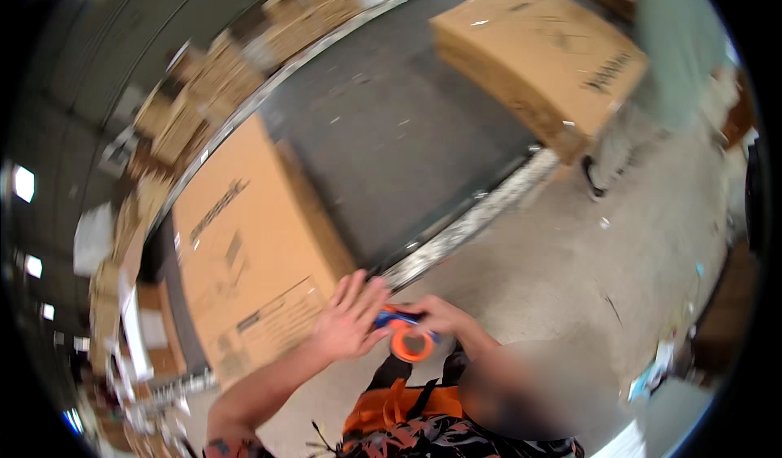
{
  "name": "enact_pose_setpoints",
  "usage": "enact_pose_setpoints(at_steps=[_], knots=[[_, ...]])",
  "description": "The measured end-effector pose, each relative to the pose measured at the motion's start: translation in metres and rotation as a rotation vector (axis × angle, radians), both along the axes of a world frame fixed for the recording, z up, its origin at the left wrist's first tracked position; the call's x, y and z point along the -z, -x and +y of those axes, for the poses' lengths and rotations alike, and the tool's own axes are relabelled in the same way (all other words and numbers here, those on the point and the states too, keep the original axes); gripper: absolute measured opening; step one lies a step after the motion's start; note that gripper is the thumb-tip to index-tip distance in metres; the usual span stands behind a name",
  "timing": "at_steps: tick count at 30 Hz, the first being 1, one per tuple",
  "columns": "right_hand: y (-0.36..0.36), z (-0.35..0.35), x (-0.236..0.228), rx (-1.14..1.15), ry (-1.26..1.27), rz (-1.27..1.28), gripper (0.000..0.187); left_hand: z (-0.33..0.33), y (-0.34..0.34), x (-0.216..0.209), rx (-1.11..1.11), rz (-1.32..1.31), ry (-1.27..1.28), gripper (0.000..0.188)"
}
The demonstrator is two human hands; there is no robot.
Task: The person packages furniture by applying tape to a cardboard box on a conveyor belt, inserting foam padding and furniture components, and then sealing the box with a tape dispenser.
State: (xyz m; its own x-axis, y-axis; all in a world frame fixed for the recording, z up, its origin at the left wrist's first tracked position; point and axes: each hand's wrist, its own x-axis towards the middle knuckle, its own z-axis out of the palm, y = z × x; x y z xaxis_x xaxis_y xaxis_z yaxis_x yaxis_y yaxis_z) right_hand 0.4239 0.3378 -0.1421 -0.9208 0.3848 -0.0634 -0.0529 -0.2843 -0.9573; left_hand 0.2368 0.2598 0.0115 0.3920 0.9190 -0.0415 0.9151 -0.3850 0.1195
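Grips tape gun (397, 341) in right hand (437, 315), just outside belt (383, 132)'s near edge. Extends left hand (352, 318) beside it, unclenched, with splayed fingers, at carton (252, 254)'s near right corner; cannot tell whether touching. See carton lying across belt to near edge; farther along, second carton (542, 55) beside co-worker (680, 51). Beyond far edge, see stacked boxes (322, 6).

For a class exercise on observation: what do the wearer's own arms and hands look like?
The left hand and right hand are bare, without gloves. The left forearm is bare up to a dark patterned sleeve at the picture's lower edge. The shirt is black with pinkish and grey patterning. Blur hides any right sleeve.
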Motion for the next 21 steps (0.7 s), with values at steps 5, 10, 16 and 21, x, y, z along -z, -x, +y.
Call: enact_pose_setpoints(at_steps=[5,10,16,21], knots=[[0.016,-0.093,-0.056,0.216,-0.473,-0.397,0.042,0.012,-0.012,0.002,0.036,0.028,-0.022,0.03],[0.07,-0.124,-0.081,-0.163,-0.85,-0.102,0.062,0.007,-0.009,0.003,-0.019,0.058,-0.005,0.035],[-0.043,-0.086,-0.071,0.126,0.388,0.227,0.095,-0.068,0.022,0.003,-0.483,-0.281,-0.378,0.057],[-0.008,-0.024,-0.098,0.66,0.406,0.109,0.072,-0.207,0.096,0.036,-1.031,0.159,-0.552,0.055]])
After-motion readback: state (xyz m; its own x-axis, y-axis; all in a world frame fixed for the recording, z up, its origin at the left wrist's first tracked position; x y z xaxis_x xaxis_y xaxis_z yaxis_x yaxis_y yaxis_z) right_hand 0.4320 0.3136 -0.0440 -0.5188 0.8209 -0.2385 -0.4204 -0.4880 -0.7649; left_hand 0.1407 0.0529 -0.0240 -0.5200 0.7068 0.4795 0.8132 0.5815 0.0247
